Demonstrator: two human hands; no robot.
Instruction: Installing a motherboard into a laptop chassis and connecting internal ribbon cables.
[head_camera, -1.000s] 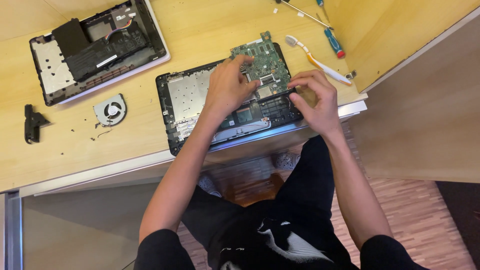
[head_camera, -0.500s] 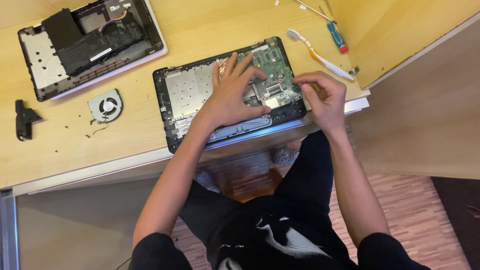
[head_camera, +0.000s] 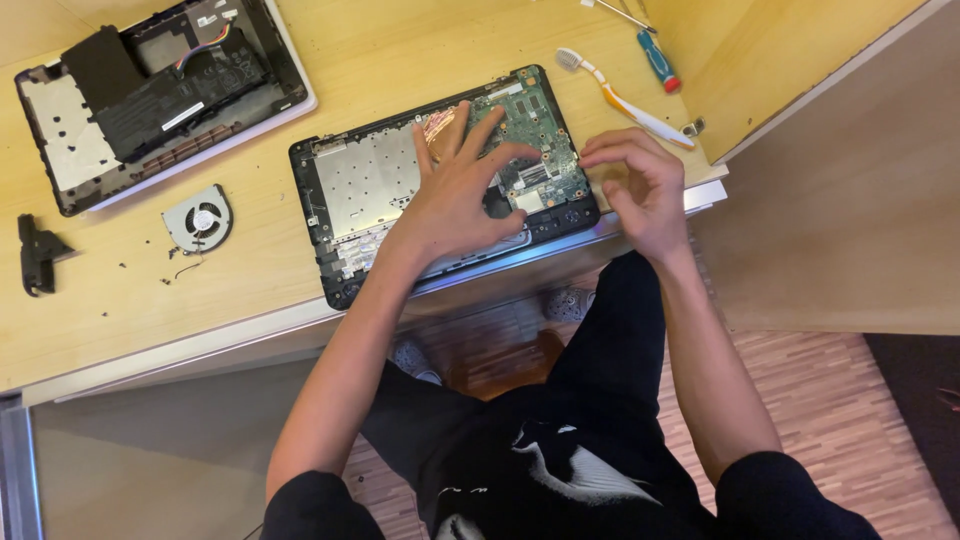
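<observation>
A light wooden tabletop fills the far half of the view, its near edge running from the left up toward the right. Below it lies a reddish wood-plank floor, and a pale wooden panel stands at the right. The person sits at the near edge, in dark clothing.

At the far left of the tabletop lies an opened laptop bottom case with a black battery and coloured wires showing inside. In the middle, close to the tabletop's near edge, rests the opened laptop chassis, a silvery metal plate on its left part and a green motherboard on its right part.

The left hand lies flat on the chassis with fingers spread wide, the fingertips reaching onto the motherboard and the palm over the middle; it holds nothing. The right hand hovers just right of the chassis at its right edge, fingers curled in narrowly, thumb and forefinger nearly pinched; whether anything small sits between them cannot be told.

A round cooling fan lies left of the chassis, and a black plastic piece further left. On the far right lie a white toothbrush and a blue-and-red screwdriver.
</observation>
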